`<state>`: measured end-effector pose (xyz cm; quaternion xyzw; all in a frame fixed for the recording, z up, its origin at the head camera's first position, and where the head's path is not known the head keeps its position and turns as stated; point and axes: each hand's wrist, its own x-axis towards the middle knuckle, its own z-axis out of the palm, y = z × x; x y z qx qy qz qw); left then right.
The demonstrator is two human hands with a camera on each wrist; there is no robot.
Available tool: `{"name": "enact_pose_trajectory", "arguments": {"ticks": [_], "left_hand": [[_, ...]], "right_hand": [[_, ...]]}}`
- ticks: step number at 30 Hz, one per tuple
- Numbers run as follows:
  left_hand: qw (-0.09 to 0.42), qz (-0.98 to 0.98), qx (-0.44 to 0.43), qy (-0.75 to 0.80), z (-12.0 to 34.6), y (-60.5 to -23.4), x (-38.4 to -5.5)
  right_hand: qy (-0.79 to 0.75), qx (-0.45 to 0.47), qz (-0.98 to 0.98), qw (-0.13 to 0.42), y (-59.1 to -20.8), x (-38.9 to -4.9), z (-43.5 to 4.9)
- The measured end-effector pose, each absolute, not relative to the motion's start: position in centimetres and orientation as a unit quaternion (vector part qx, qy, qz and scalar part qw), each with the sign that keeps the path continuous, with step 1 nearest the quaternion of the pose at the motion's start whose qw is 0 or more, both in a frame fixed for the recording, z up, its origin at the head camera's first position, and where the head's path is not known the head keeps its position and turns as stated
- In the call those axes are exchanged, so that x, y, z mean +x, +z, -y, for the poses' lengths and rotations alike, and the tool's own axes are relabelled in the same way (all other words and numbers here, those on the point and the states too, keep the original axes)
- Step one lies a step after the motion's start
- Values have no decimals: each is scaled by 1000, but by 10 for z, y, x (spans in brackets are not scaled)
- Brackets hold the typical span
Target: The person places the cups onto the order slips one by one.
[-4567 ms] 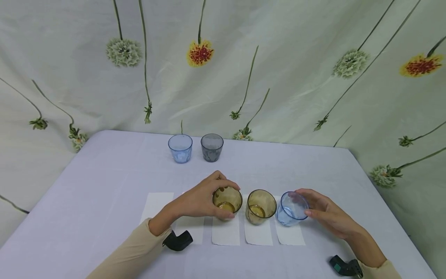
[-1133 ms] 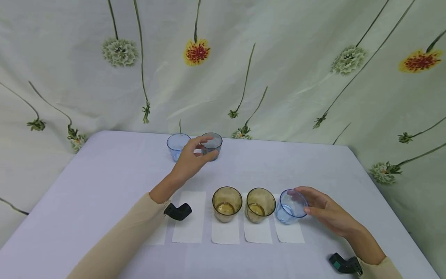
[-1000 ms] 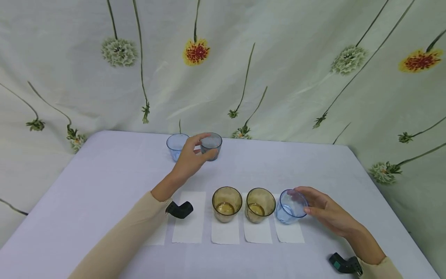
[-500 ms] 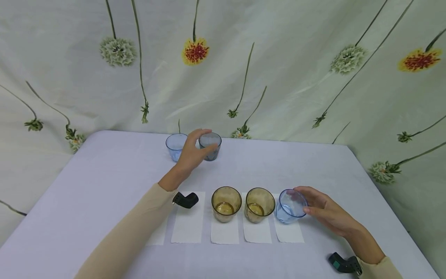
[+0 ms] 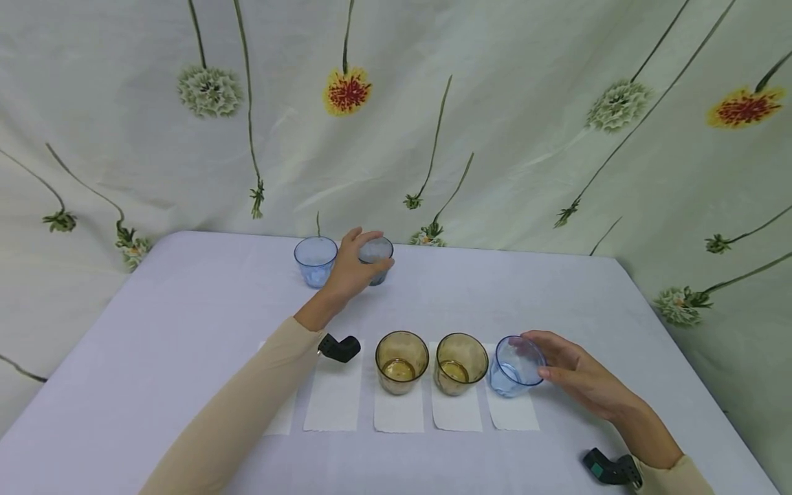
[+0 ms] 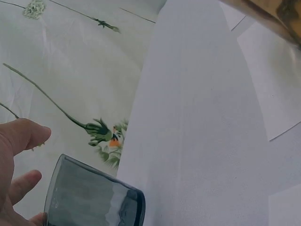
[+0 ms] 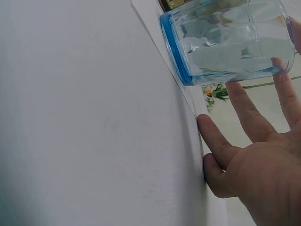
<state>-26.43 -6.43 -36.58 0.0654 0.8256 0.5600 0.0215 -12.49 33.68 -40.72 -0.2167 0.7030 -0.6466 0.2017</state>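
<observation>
In the head view my left hand [image 5: 354, 269] is at the grey glass [image 5: 374, 268] at the back of the table, thumb and fingers spread about its rim. The left wrist view shows the thumb [image 6: 33, 134] apart from the grey glass [image 6: 94, 197]. My right hand [image 5: 584, 375] holds a blue glass [image 5: 512, 375] by the rim, between thumb and fingertips, over the rightmost paper strip. Beside it stand two amber glasses [image 5: 460, 364] [image 5: 401, 364], each upright on its own strip.
A second blue glass [image 5: 315, 265] stands left of the grey one, near the back edge. White paper strips [image 5: 333, 405] lie in a row across the front of the table [image 5: 155, 330]. A flowered cloth [image 5: 495, 103] hangs behind. Black wrist devices [image 5: 612, 469] sit by both sleeves.
My left hand has left the left amber glass and reached back to the grey glass, then shifted slightly right around it. The right hand and its blue glass stay put.
</observation>
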Motion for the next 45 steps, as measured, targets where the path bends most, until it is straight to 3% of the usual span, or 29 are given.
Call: {"name": "enact_pose_trajectory", "arguments": {"ticks": [24, 45], "left_hand": [[33, -801, 70, 593, 61, -375, -277], [79, -803, 89, 584, 69, -381, -285]], "right_hand": [[-650, -224, -699, 197, -409, -125, -337], [-657, -235, -687, 201, -409, -125, -337]]}}
